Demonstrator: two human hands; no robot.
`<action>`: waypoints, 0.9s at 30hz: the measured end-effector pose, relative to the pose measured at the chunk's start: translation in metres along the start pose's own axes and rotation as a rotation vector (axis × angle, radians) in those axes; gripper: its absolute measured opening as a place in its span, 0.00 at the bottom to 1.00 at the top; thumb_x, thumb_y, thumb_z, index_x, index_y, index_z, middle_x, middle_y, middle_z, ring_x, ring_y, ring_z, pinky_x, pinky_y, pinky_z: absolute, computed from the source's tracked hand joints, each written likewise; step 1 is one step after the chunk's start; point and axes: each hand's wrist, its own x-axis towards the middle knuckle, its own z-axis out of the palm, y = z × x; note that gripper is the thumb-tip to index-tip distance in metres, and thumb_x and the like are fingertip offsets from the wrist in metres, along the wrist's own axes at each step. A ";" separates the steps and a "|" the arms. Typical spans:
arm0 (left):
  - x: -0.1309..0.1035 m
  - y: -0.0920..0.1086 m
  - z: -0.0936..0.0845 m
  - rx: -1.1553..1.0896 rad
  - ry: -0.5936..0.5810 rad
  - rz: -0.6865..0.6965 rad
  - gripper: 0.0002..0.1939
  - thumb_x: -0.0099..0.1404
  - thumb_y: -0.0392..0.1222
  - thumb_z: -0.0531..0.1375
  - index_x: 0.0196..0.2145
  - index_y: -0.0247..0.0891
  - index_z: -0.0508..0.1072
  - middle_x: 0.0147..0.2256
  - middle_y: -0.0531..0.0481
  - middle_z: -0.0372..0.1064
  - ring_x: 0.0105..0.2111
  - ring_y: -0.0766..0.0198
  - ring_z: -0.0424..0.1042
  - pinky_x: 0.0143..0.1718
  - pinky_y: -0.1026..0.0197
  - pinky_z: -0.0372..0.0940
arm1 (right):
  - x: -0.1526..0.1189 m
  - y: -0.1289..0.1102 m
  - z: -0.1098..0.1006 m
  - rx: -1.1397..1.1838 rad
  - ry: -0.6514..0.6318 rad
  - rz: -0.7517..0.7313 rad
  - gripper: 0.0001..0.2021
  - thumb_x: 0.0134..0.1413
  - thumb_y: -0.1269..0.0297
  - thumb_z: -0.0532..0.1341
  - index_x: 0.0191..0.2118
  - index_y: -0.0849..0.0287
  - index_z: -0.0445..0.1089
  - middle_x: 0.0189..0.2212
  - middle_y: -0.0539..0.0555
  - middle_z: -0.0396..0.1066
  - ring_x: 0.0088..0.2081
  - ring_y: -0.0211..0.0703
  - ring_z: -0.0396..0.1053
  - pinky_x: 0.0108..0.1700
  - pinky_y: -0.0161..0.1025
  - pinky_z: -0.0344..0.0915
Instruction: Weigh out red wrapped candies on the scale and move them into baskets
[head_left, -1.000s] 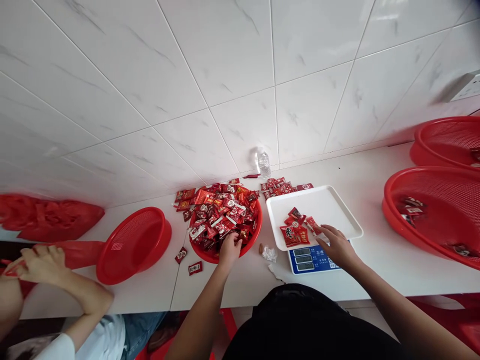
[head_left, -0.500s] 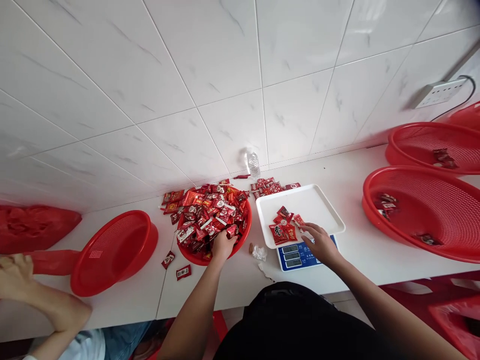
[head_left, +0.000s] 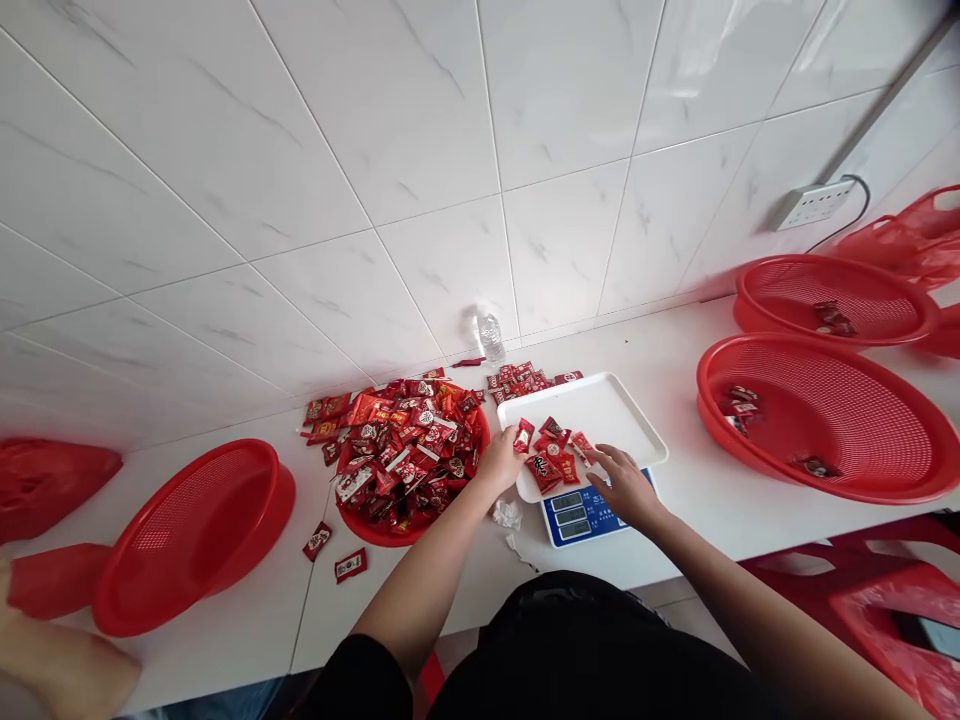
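My left hand [head_left: 501, 458] is closed on a small red wrapped packet [head_left: 523, 434] at the left edge of the white weighing tray [head_left: 622, 415]. On the tray's left part lie several red and dark snack packets [head_left: 553, 458]. My right hand [head_left: 624, 486] is over the tray's front edge, fingers stretched out and apart, the tips close to the packets. Under the tray is a blue digital scale [head_left: 574, 515], its display readings too small to read. To the left stands a red basket [head_left: 390, 530] heaped with red packets [head_left: 409, 450].
Loose packets [head_left: 349, 565] lie left of the full basket, others [head_left: 525, 380] near a clear bottle [head_left: 490, 335] by the wall. Another red basket [head_left: 202, 540] stands at left, beside a person's arm [head_left: 67, 640]. Two red baskets [head_left: 832, 410] with few packets stand at right. Crumpled tissue [head_left: 508, 514] lies before the tray.
My left hand has come out of the heaped basket and moved right to the tray, carrying a red packet. My right hand stays by the tray's front edge. The view has shifted slightly.
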 end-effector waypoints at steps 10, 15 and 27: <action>-0.047 -0.007 0.000 -0.094 0.044 0.171 0.07 0.62 0.41 0.53 0.34 0.40 0.71 0.33 0.51 0.70 0.31 0.65 0.69 0.35 0.64 0.62 | 0.035 -0.042 0.018 -0.184 -0.150 -0.208 0.34 0.50 0.40 0.54 0.62 0.42 0.48 0.66 0.52 0.33 0.65 0.59 0.27 0.60 0.63 0.33; -0.124 -0.052 -0.001 -0.062 0.148 0.077 0.12 0.65 0.45 0.49 0.30 0.40 0.67 0.27 0.53 0.66 0.28 0.67 0.65 0.31 0.65 0.61 | 0.054 -0.040 0.021 -0.238 -0.219 -0.317 0.31 0.52 0.43 0.53 0.61 0.43 0.52 0.66 0.52 0.39 0.65 0.59 0.31 0.59 0.64 0.29; -0.193 -0.204 -0.024 0.264 0.782 -0.528 0.19 0.59 0.38 0.51 0.50 0.35 0.57 0.48 0.38 0.59 0.51 0.53 0.60 0.52 0.51 0.58 | 0.027 -0.021 0.017 -0.164 -0.067 -0.258 0.27 0.56 0.45 0.50 0.60 0.47 0.54 0.64 0.53 0.44 0.65 0.57 0.35 0.59 0.63 0.42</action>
